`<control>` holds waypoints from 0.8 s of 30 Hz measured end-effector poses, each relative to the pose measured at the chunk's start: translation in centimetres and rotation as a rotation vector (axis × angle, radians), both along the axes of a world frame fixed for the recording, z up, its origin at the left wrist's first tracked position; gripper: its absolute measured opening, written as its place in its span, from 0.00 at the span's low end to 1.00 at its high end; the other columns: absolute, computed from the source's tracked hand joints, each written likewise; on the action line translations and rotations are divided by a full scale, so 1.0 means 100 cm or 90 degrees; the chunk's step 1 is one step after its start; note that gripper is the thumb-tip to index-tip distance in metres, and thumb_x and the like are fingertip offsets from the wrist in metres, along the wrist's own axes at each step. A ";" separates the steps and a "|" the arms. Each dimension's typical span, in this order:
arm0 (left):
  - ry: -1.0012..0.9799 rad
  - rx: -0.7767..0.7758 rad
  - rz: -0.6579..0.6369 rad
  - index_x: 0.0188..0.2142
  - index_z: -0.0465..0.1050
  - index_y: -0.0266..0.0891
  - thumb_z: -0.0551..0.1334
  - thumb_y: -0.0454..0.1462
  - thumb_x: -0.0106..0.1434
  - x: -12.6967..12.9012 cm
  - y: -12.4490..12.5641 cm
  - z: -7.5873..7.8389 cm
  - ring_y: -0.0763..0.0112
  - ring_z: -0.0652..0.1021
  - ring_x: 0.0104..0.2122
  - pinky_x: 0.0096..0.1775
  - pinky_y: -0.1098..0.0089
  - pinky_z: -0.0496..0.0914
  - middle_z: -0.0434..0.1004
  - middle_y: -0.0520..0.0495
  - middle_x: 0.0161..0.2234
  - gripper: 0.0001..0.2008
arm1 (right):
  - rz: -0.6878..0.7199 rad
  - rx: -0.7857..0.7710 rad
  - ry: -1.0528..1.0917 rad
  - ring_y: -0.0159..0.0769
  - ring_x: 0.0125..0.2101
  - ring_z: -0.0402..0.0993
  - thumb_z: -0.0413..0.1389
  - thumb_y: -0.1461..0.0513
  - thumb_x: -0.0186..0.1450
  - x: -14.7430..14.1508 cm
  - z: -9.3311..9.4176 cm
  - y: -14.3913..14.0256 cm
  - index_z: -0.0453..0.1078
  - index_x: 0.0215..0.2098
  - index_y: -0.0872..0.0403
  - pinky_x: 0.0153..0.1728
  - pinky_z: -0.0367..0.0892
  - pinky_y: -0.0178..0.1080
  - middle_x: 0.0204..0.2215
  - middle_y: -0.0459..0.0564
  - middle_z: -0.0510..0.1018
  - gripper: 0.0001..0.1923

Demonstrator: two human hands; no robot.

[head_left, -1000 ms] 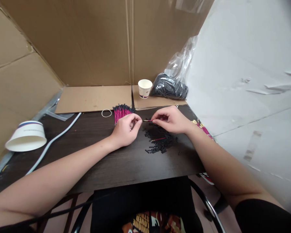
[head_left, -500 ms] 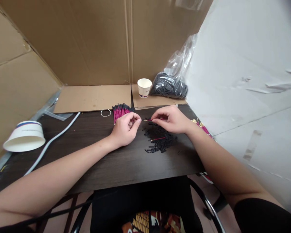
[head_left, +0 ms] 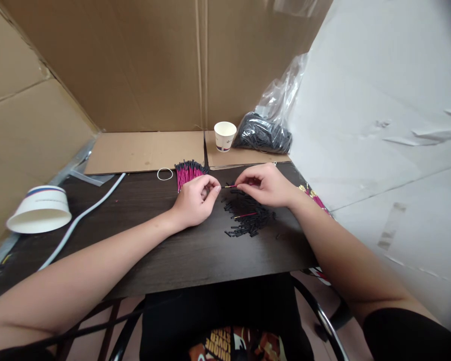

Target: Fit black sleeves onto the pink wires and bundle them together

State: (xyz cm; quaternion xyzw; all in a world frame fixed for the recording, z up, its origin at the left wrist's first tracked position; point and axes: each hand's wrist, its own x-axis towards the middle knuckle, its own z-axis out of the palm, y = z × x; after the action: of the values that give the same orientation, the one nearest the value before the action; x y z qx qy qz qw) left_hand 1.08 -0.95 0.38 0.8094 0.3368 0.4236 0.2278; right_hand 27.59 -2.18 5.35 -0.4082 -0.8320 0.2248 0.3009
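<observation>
My left hand is closed in a pinch on a short black sleeve, of which only the end shows past the fingertips. Facing it, my right hand pinches a thin red wire with a gold-coloured metal tip. The tip points left at the sleeve; whether the two touch is too small to tell. Below my right hand lies a loose pile of black sleeves, with another red wire across it. Behind my left hand is a bundle of red wires with black ends.
A paper cup and a clear bag of black sleeves stand at the back. Another cup lies tipped at left, near a pale cable. A white ring lies mid-table. More gold-tipped wires are at right.
</observation>
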 end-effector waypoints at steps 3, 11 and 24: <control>0.015 0.010 -0.013 0.40 0.78 0.38 0.64 0.37 0.76 0.000 -0.001 0.001 0.73 0.70 0.26 0.32 0.69 0.66 0.76 0.50 0.31 0.06 | 0.009 0.012 0.001 0.30 0.26 0.71 0.61 0.63 0.71 -0.001 -0.001 0.000 0.84 0.38 0.56 0.32 0.64 0.38 0.28 0.47 0.83 0.08; 0.015 0.002 -0.018 0.41 0.78 0.38 0.64 0.37 0.75 0.001 -0.002 0.003 0.73 0.68 0.25 0.31 0.69 0.65 0.76 0.50 0.30 0.06 | 0.012 0.027 0.007 0.32 0.27 0.73 0.62 0.63 0.72 -0.004 -0.003 -0.002 0.84 0.39 0.55 0.33 0.65 0.38 0.30 0.47 0.84 0.08; -0.002 -0.005 -0.005 0.41 0.79 0.38 0.65 0.38 0.75 0.002 -0.001 0.001 0.73 0.69 0.25 0.30 0.69 0.65 0.76 0.50 0.30 0.07 | 0.006 0.043 0.027 0.31 0.26 0.72 0.63 0.63 0.72 -0.008 -0.006 -0.003 0.85 0.39 0.55 0.31 0.65 0.38 0.29 0.48 0.84 0.08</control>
State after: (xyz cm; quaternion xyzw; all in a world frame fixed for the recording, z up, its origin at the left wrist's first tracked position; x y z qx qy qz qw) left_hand 1.25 -1.08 0.47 0.8090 0.3349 0.4229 0.2335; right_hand 26.77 -2.47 4.77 -0.3888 -0.8348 0.2064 0.3308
